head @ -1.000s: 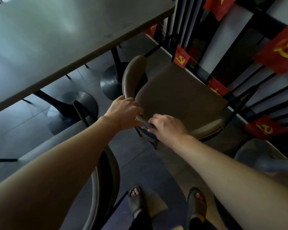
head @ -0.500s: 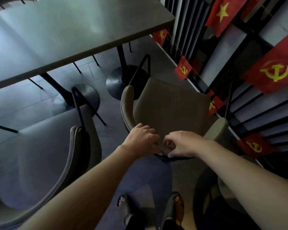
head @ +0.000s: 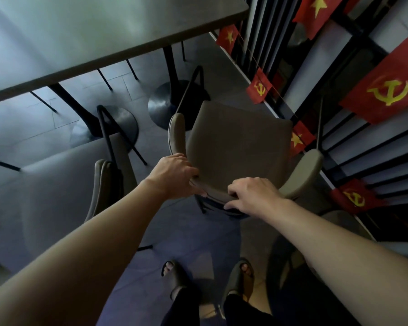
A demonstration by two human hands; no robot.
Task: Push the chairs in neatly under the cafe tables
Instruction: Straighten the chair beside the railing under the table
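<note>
Head: hands (head: pixel 212 184) gripping chair (head: pixel 238 147) backrest

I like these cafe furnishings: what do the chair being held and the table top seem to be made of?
Chair: matte taupe padded upholstery, fabric or faux leather, on thin black legs, likely metal. Table top: smooth grey slab with soft sheen, perhaps laminate or metal; unclear.

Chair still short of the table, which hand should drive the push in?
Probably left hand: it grips the chair back at the corner nearer the table. Right hand steadies mid-back.
</note>
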